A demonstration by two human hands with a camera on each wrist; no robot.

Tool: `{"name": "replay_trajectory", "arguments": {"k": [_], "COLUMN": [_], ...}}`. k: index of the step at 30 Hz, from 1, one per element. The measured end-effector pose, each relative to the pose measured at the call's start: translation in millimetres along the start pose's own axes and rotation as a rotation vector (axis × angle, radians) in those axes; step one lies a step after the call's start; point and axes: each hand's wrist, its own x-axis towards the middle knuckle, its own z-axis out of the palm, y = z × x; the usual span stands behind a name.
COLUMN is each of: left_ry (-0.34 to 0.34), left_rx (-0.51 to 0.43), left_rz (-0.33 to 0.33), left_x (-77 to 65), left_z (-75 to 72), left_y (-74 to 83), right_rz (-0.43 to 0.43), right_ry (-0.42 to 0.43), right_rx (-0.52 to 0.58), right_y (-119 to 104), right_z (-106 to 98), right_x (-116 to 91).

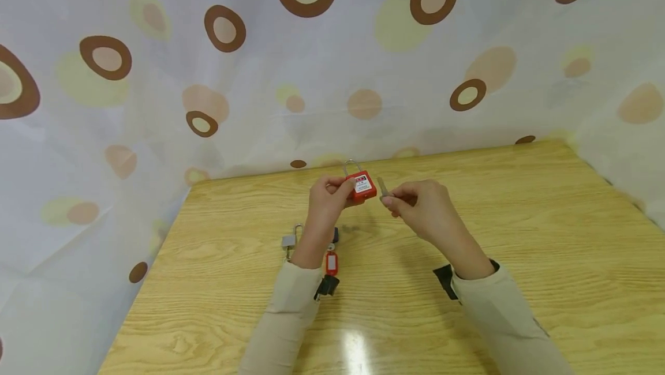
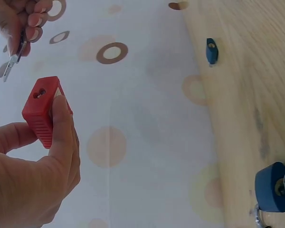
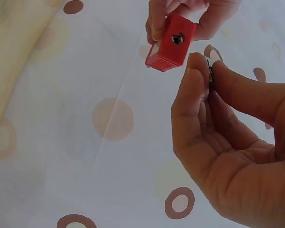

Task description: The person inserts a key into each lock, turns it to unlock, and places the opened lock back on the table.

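My left hand (image 1: 327, 202) grips a red padlock (image 1: 370, 192) by its sides, thumb over the white label. The padlock's thin metal shackle (image 1: 352, 162) points up and away. Its bottom face with the keyhole (image 3: 177, 38) is turned toward my right hand (image 1: 428, 207). Between thumb and forefinger, the right hand pinches a small key (image 1: 383, 186), its blade directed up beside the padlock. A gap shows between key and padlock in the left wrist view, where the key (image 2: 10, 66) is above the red body (image 2: 40, 107).
A silver padlock (image 1: 288, 241) lies left of my left forearm. Beside that forearm is a red key tag (image 1: 331, 263). The left wrist view shows a blue padlock (image 2: 270, 187) and a smaller blue object (image 2: 212, 51) on the wooden table (image 1: 218, 294). A patterned curtain (image 1: 249, 104) hangs behind.
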Motion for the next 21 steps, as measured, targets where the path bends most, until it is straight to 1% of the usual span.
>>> {"name": "replay_trajectory", "arguments": {"k": [3,5,6,7,9,11,13,16,21], "left_ry": [0.015,0.021,0.022,0.024,0.023,0.017,0.013,0.011,0.002], "left_rx": [-0.04,-0.064,-0.073,-0.081,-0.097,-0.111,-0.121,-0.13,-0.123], "left_rz": [0.037,0.061,0.072,0.08,0.098,0.111,0.121,0.129,0.127], "left_x": [-4.8,-7.3,-8.2,-8.7,-9.8,-11.1,-11.7,-12.8,-14.4], "left_z": [-0.6,-1.2,-1.5,-1.9,-2.5,-3.1,-3.6,-4.2,-5.1], "left_y": [8.6,13.1,14.7,15.7,17.4,18.9,19.7,20.9,21.5], "right_rz": [-0.019,-0.039,-0.052,-0.058,-0.06,-0.044,-0.015,0.006,0.018], "right_ry": [0.033,0.033,0.019,-0.005,-0.083,-0.175,-0.253,-0.307,-0.321], "right_rx": [0.013,0.045,0.077,0.121,0.233,0.351,0.439,0.486,0.482], "right_y": [-2,-2,-2,-2,-2,-2,-1,-1,-1], "right_z": [1,1,2,3,4,5,6,7,8], "right_x": [-1,-1,-1,-1,0,1,1,2,2]}}
